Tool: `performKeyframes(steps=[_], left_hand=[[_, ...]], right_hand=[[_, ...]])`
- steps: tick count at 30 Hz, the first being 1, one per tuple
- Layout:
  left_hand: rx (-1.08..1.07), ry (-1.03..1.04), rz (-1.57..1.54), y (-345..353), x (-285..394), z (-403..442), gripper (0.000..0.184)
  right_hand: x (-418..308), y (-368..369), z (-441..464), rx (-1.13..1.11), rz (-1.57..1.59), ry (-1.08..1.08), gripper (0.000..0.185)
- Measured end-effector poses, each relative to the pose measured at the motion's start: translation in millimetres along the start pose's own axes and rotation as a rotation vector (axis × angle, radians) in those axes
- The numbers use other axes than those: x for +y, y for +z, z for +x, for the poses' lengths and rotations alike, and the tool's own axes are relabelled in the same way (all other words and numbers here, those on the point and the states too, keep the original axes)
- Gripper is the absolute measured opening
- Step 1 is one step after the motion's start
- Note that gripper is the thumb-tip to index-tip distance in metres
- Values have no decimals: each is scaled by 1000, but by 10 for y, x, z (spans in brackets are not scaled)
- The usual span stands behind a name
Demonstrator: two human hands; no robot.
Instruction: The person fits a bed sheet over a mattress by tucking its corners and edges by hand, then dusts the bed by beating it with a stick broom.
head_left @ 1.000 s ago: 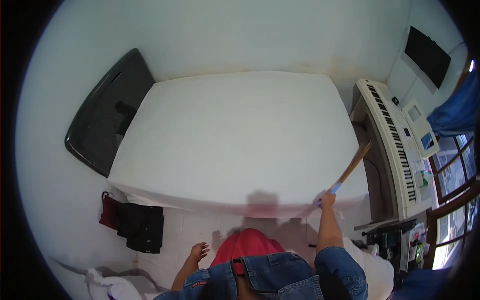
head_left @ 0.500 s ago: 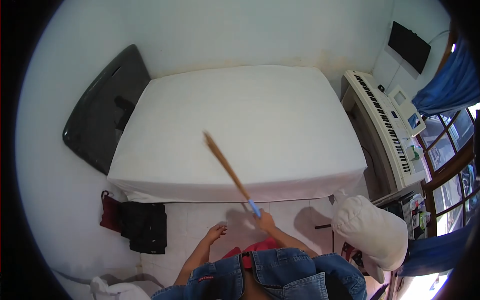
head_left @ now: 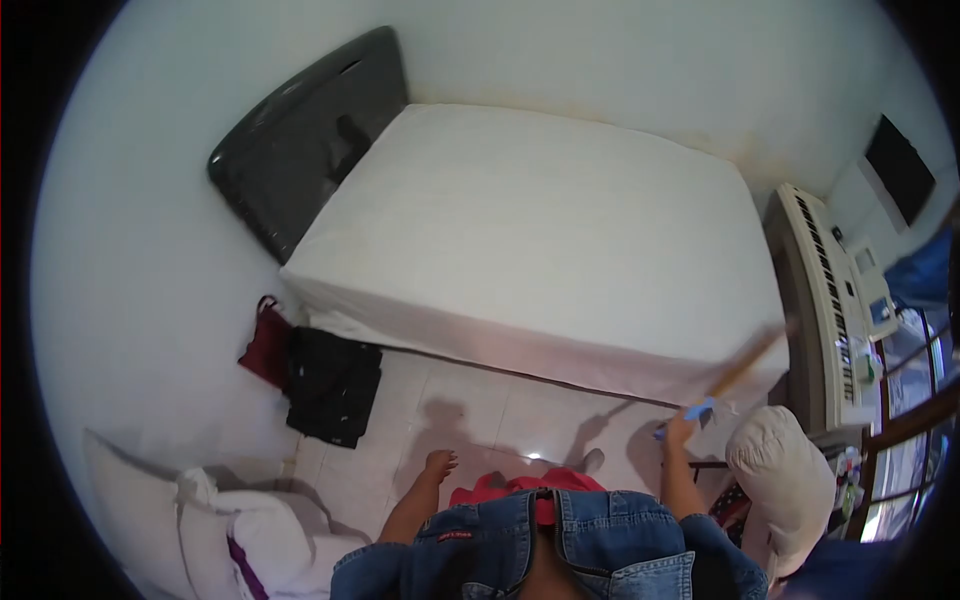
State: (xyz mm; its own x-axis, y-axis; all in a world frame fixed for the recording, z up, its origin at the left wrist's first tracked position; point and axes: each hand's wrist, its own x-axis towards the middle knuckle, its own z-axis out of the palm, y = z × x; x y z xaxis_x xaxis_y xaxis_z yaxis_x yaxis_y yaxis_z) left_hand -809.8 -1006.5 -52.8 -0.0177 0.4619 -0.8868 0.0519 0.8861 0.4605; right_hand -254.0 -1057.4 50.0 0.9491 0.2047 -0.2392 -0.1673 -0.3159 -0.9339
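Observation:
My right hand (head_left: 680, 430) is closed around the blue handle of a stick broom (head_left: 742, 372), out to the right by the foot corner of the bed. The broom's brown bristles point up and right, their tips blurred by motion near the edge of the mattress. Before me stands a bed (head_left: 560, 220) covered with a white fitted sheet. My left hand (head_left: 440, 463) hangs over the tiled floor with its fingers loosely bent and apart, and nothing in it.
A dark headboard (head_left: 310, 130) rises at the bed's left. Black and maroon bags (head_left: 335, 388) sit on the floor beneath it. To the right are a keyboard (head_left: 822, 300) and a bundled pale bolster (head_left: 785, 480). White bedding (head_left: 270, 530) lies at lower left.
My right hand has swung the broom from over the bed's middle front to its right corner. The view has turned, and my left hand stays low and empty.

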Motion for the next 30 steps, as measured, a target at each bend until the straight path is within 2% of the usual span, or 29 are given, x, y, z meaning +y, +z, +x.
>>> performKeyframes(steps=[2, 4, 6, 8, 9, 11, 15, 17, 18, 20, 22, 24, 25, 27, 28, 30], left_hand=[[9, -55, 16, 189, 74, -26, 26], [-64, -68, 111, 375, 141, 47, 28], [-122, -87, 212, 598, 307, 77, 30], [-160, -39, 231, 884, 522, 65, 26], [-176, -34, 276, 1056, 642, 79, 26], [-173, 27, 341, 1425, 866, 111, 25], [-218, 46, 601, 2277, 1312, 290, 32], [-279, 188, 623, 2773, 1479, 158, 34], [-295, 193, 650, 3055, 1552, 99, 34], [-451, 188, 540, 3693, 1741, -37, 52], [-773, 204, 338, 4372, 1938, -596, 70], [-1123, 117, 83, 4990, 2109, -1131, 79], [-1136, 93, 120, 5264, 2192, -1543, 79], [-1492, 134, 37, 5708, 2293, -2203, 75], [-1519, 101, 71, 5853, 2284, -2119, 75], [-1359, -45, -94, 6091, 2268, -1861, 61]], right_hand=[[5, 74, -339, -103, -234, -112, 27], [-127, 104, -552, -356, -198, -78, 29], [-170, 83, -547, -501, -240, -249, 31], [-560, -65, -617, -574, -307, -300, 29], [-615, -144, -549, -532, -293, -283, 29], [-690, -303, -360, -630, -327, -394, 31], [-1029, -686, -123, -655, -235, -325, 32], [-1092, -814, -35, -728, -210, -238, 34], [-1191, -916, -13, -698, -201, -231, 34], [-1438, -1091, 10, -757, -213, -202, 38], [-1498, -1173, 50, -697, -175, -271, 36], [-1590, -1207, 59, -655, -180, -295, 35], [-1635, -1224, 66, -634, -182, -306, 35], [-1681, -1215, 79, -690, -173, -258, 35], [-1665, -1176, 124, -642, -164, -244, 35], [-1595, -1096, 182, -567, -141, -289, 32]])
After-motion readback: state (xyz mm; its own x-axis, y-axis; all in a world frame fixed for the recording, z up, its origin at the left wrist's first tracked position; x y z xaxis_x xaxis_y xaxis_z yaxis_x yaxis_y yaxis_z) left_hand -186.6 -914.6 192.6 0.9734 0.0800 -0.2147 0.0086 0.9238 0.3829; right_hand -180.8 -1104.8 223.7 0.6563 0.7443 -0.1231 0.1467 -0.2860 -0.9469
